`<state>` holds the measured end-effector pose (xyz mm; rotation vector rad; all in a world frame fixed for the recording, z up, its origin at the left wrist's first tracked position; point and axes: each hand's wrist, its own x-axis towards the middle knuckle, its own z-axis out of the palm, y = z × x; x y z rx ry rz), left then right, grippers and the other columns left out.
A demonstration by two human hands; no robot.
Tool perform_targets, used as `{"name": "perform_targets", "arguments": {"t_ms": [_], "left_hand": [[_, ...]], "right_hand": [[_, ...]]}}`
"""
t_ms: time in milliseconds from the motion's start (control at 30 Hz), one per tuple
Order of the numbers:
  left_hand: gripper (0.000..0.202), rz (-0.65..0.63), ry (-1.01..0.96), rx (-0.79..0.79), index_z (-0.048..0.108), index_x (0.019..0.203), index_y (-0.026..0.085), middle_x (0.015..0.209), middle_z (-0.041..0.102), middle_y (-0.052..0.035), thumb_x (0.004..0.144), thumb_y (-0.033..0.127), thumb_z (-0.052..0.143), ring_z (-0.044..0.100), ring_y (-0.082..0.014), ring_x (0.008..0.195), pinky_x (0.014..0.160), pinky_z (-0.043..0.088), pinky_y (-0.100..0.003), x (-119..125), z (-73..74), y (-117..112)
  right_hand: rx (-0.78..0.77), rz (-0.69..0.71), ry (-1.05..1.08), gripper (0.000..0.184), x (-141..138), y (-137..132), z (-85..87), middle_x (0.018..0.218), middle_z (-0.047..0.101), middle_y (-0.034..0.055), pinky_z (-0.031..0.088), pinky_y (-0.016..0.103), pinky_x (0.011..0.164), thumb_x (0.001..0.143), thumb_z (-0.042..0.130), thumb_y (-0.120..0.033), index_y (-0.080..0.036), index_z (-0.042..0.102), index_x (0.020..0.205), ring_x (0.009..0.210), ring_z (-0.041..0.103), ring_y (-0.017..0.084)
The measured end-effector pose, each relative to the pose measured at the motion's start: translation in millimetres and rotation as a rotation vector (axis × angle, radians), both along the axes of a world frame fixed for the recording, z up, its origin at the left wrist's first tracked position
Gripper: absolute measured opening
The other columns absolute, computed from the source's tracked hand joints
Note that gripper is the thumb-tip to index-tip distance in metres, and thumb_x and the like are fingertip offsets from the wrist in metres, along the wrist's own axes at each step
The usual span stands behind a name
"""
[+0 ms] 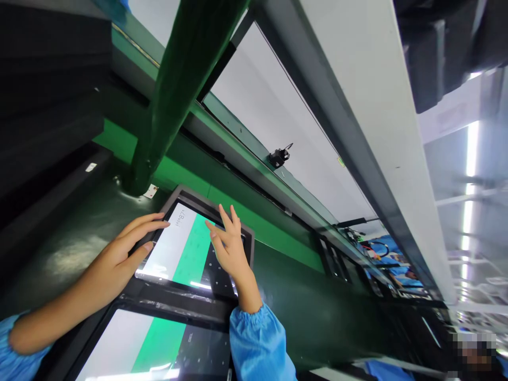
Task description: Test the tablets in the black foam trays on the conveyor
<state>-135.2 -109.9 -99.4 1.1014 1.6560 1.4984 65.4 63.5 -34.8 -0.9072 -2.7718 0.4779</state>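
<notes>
Two tablets lie on a green worktop, each in a dark tray or frame. The farther tablet (189, 254) is lit, with a white band bearing a few characters, a green band and a dark number keypad. My left hand (123, 251) rests along its left edge, fingers stretched, tips over the white band. My right hand (229, 246) is over the keypad side with its fingers apart, one fingertip at or just above the green band; I cannot tell if it touches. Closer to me, the second tablet (154, 344) shows a similar white, green and dark screen. Neither hand holds anything.
A thick green post (174, 90) rises behind the tablets. A small black plug-like device (279, 157) sits on a ledge beyond the worktop (293, 291). Stacked black material (47, 79) stands at left. A person (476, 354) appears at far right.
</notes>
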Motion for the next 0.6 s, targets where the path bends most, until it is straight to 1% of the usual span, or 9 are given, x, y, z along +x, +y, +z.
{"name": "perform_targets", "arguments": {"t_ms": [100,200,267,333,367,400,467,533,600], "left_hand": [[0.030,-0.004,0.002,0.010,0.061,0.121,0.044,0.146,0.050,0.0090,0.095,0.046,0.045,0.044,-0.0201,0.141,0.123,0.032,-0.044,-1,-0.4,0],[0.030,0.008,0.017,0.016,0.060,0.122,0.042,0.147,0.050,0.0089,0.095,0.044,0.046,0.044,-0.0188,0.140,0.124,0.030,-0.041,-2,-1.1,-1],[0.030,0.010,0.040,0.021,0.061,0.122,0.040,0.146,0.051,0.0079,0.095,0.042,0.047,0.044,-0.0182,0.140,0.125,0.027,-0.041,-4,-1.0,-1],[0.031,0.005,0.059,0.027,0.061,0.121,0.036,0.146,0.051,0.0056,0.094,0.040,0.048,0.043,-0.0192,0.141,0.125,0.026,-0.041,-6,0.7,-2],[0.032,0.001,0.062,0.028,0.061,0.122,0.034,0.146,0.051,0.0040,0.093,0.040,0.049,0.042,-0.0202,0.141,0.125,0.027,-0.042,-7,2.3,-2],[0.033,-0.003,0.063,0.024,0.061,0.123,0.032,0.146,0.051,0.0024,0.092,0.040,0.050,0.042,-0.0214,0.141,0.124,0.028,-0.043,-8,4.3,-3],[0.036,-0.010,0.066,0.005,0.060,0.124,0.029,0.147,0.051,0.0000,0.091,0.040,0.051,0.042,-0.0234,0.141,0.124,0.030,-0.044,-10,8.9,-3],[0.037,-0.014,0.077,-0.017,0.059,0.125,0.028,0.148,0.050,-0.0005,0.090,0.038,0.052,0.043,-0.0239,0.141,0.124,0.030,-0.044,-11,13.2,-4],[0.037,-0.007,0.084,-0.024,0.059,0.125,0.028,0.149,0.050,-0.0005,0.089,0.036,0.053,0.043,-0.0238,0.141,0.123,0.031,-0.043,-11,16.1,-5]], "right_hand": [[-0.021,-0.022,-0.017,0.036,-1,0,-0.9,0.161,0.035,0.0017,0.012,0.073,0.119,0.101,0.045,-0.034,-0.029,0.072,0.125,0.156,0.010,0.035],[-0.015,0.042,0.012,0.034,1,-2,-0.7,0.159,0.040,-0.0002,0.013,0.071,0.120,0.100,0.046,-0.031,-0.030,0.076,0.116,0.156,0.012,0.034],[-0.008,0.081,0.021,0.033,3,-5,2.1,0.157,0.043,0.0000,0.013,0.074,0.118,0.098,0.047,-0.030,-0.031,0.079,0.109,0.155,0.014,0.035],[0.022,0.061,0.099,0.033,9,-15,8.4,0.154,0.047,0.0032,0.016,0.074,0.117,0.099,0.047,-0.032,-0.028,0.079,0.108,0.154,0.019,0.036],[0.044,0.028,0.170,0.034,14,-24,12.7,0.153,0.050,0.0048,0.019,0.071,0.118,0.099,0.046,-0.034,-0.027,0.078,0.111,0.153,0.023,0.035],[0.058,-0.010,0.240,0.035,21,-37,17.0,0.151,0.052,0.0055,0.023,0.067,0.119,0.100,0.045,-0.034,-0.026,0.076,0.116,0.152,0.027,0.033],[0.045,-0.067,0.309,0.036,41,-73,24.1,0.150,0.054,0.0050,0.030,0.059,0.120,0.102,0.044,-0.033,-0.027,0.069,0.127,0.150,0.032,0.029],[0.002,-0.092,0.254,0.035,65,-120,26.0,0.149,0.055,0.0039,0.033,0.058,0.120,0.101,0.046,-0.030,-0.030,0.066,0.130,0.149,0.035,0.028],[-0.022,-0.110,0.158,0.034,87,-168,22.2,0.148,0.055,0.0045,0.031,0.060,0.120,0.100,0.049,-0.025,-0.029,0.067,0.128,0.149,0.034,0.030]]}}
